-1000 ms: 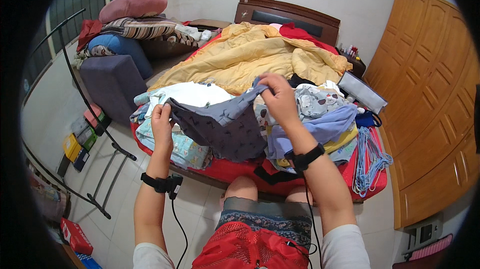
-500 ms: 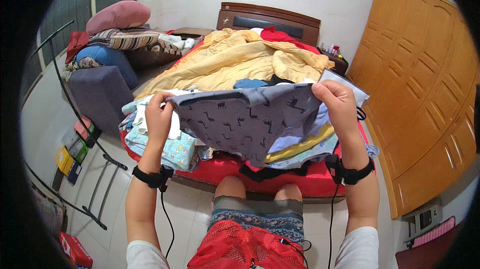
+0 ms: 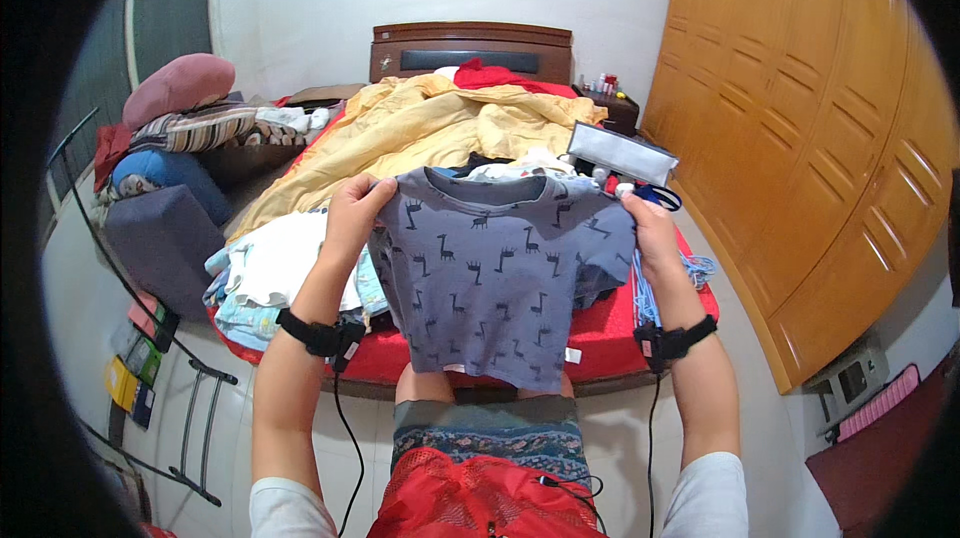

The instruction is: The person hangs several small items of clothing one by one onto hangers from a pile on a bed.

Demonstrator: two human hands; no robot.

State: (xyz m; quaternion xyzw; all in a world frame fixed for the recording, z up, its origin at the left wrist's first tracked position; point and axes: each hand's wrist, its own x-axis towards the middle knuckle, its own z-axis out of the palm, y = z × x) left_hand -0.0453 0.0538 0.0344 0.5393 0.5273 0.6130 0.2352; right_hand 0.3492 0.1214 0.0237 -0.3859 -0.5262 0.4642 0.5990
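A small blue-grey T-shirt [image 3: 480, 278] with dark giraffe prints hangs stretched between my two hands, neckline up, over the near edge of the bed. My left hand [image 3: 357, 213] pinches it by one shoulder. At the opposite sleeve side, my right hand [image 3: 650, 228] grips the cloth between thumb and fingers. Behind it, partly covered by the shirt, lie other clothes. To the left a white garment [image 3: 280, 258] rests on top of light-blue patterned clothes [image 3: 240, 320]. A black band with a small box and cable sits on each wrist.
The bed has a red sheet [image 3: 610, 363] and a rumpled yellow quilt [image 3: 400, 128]. A grey-white box [image 3: 622, 153] and blue hangers [image 3: 697, 268] lie at its right. Wooden wardrobes [image 3: 790, 138] line the right wall. Cushions [image 3: 180, 88] and a black metal rack [image 3: 110, 248] stand left.
The shirt has gone from bunched and slanted to hanging upright, its front and neckline showing. My hands have lowered slightly, and the view has shifted to the right.
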